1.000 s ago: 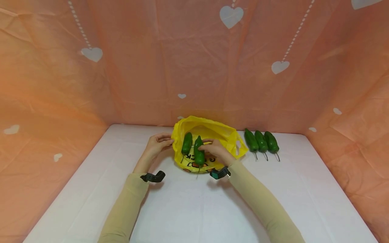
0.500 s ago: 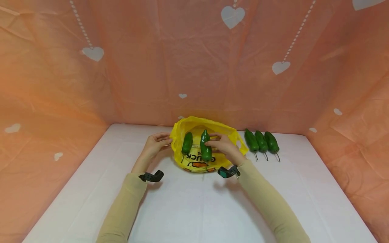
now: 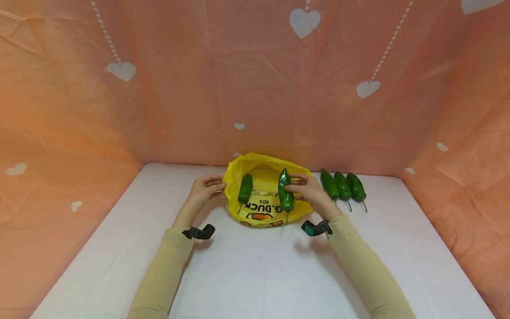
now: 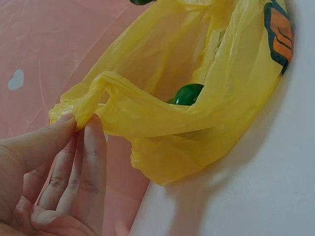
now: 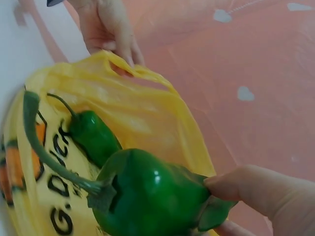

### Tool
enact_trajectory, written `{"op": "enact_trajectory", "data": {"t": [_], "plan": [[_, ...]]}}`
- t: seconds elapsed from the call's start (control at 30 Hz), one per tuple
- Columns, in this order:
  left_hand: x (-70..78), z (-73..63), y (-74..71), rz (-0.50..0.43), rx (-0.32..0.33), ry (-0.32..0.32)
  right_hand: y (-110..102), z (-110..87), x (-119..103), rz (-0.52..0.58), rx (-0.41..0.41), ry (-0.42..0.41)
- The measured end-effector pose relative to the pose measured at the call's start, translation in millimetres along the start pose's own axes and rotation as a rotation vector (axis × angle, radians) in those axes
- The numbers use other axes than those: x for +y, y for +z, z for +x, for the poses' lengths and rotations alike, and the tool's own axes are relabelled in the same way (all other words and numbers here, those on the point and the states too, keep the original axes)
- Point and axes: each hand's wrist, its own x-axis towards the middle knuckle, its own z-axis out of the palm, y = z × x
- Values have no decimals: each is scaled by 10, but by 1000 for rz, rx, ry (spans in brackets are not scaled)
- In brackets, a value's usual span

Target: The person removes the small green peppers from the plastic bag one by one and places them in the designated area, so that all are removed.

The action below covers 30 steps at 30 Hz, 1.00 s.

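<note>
My left hand (image 3: pixel 205 190) pinches the left edge of a yellow plastic bag (image 4: pixel 167 118) between thumb and fingers. The bag's mouth gapes toward me, with "G.DUCK" print showing inside. One green pepper (image 3: pixel 245 188) lies in the left part of the bag, its stem pointing toward me. My right hand (image 3: pixel 308 189) grips a second green pepper (image 5: pixel 147 196) between thumb and fingers, over the right part of the bag. That pepper's long curved stem points away from the hand in the right wrist view.
Three more green peppers (image 3: pixel 343 185) lie side by side on the white table (image 3: pixel 247 274), right of the bag. An orange cloth with white hearts (image 3: pixel 304 23) hangs behind and along both sides. Each wrist wears a black strap (image 3: pixel 199 231).
My right hand has moved to the right with its pepper, from the middle of the bag toward the bag's right side. The left hand keeps its hold, almost still.
</note>
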Motion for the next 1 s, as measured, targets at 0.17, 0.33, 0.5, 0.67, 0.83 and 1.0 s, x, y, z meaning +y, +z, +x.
{"op": "enact_trajectory", "data": {"t": [0.17,0.33,0.5,0.67,0.83,1.0], "plan": [[11,4,4,23,11,-3,-254,-48,1,-24,28,-14],[15,11,1,19,7,-2,-473,-81,-5,-65,63,-8],[22,6,1,4,5,-5,-692,-130,-14,-138,96,-15],[25,8,7,0,16,-8,-930,-166,-8,-165,83,-43],[13,15,17,7,16,-12,-1157,-206,-13,-216,83,-65],[6,11,27,6,24,-14,-1363,-254,-30,-309,129,-99]]}}
